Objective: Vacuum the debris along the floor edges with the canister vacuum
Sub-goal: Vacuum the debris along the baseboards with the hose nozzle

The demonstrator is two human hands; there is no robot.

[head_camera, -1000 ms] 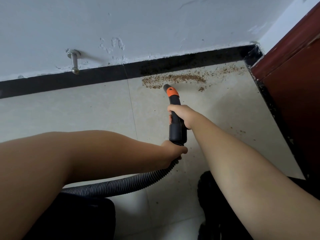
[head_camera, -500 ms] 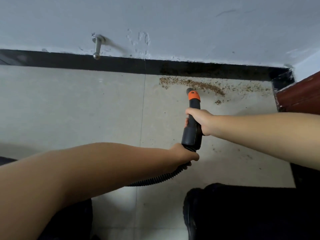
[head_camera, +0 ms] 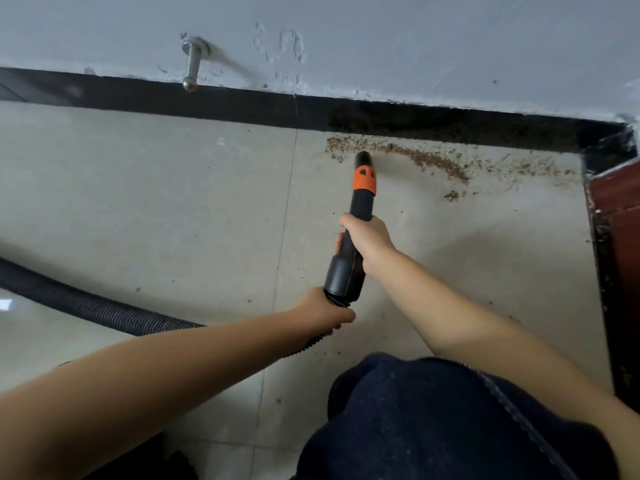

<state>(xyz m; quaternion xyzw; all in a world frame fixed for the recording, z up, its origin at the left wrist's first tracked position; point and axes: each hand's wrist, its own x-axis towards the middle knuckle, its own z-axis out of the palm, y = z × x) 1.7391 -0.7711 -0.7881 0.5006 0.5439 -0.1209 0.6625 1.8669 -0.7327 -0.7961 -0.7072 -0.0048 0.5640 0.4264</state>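
A black vacuum nozzle (head_camera: pixel 360 202) with an orange collar points at the wall, its tip at the left part of a brown debris strip (head_camera: pixel 429 162) lying along the black baseboard (head_camera: pixel 242 107). My right hand (head_camera: pixel 367 242) is shut around the middle of the nozzle. My left hand (head_camera: pixel 325 311) grips the ribbed black hose (head_camera: pixel 90 306) just behind the nozzle's rear end. The hose runs off to the left across the pale floor tiles. The canister itself is out of view.
A metal door stop (head_camera: pixel 191 69) juts from the white wall at upper left. A dark red door or cabinet (head_camera: pixel 620 237) closes the corner on the right. My knee in dark trousers (head_camera: pixel 450 420) fills the lower right. Small crumbs dot the tiles.
The view has swung left and down, so the hose on the left shows more. The nozzle tip has pushed into the left end of the debris strip, leaving a cleaner patch there.
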